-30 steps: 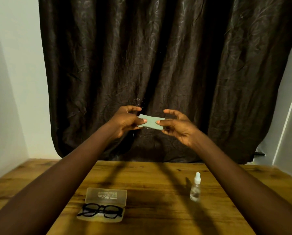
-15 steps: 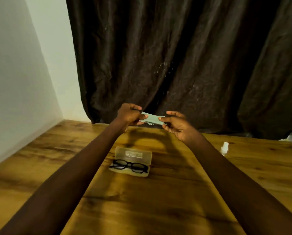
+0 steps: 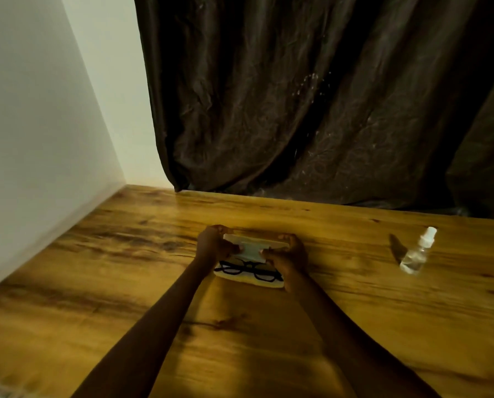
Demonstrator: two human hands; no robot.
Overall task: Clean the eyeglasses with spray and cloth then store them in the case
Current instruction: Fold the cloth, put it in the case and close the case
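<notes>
Black-framed eyeglasses (image 3: 248, 272) lie folded in the open, pale translucent case (image 3: 241, 278) on the wooden table (image 3: 125, 282). Just above the case I hold a folded pale green cloth (image 3: 251, 248) stretched between both hands. My left hand (image 3: 214, 245) pinches its left end and my right hand (image 3: 289, 255) pinches its right end. The case's raised lid is mostly hidden behind the cloth and my hands. A small clear spray bottle (image 3: 418, 251) with a white cap stands to the right, away from my hands.
A dark brown curtain (image 3: 312, 104) hangs behind the table's far edge. A white wall (image 3: 33, 139) runs along the table's left side.
Both hands have come down with the cloth from chest height to just over the open case. The view has tilted and swung left, so the bottle now sits far right.
</notes>
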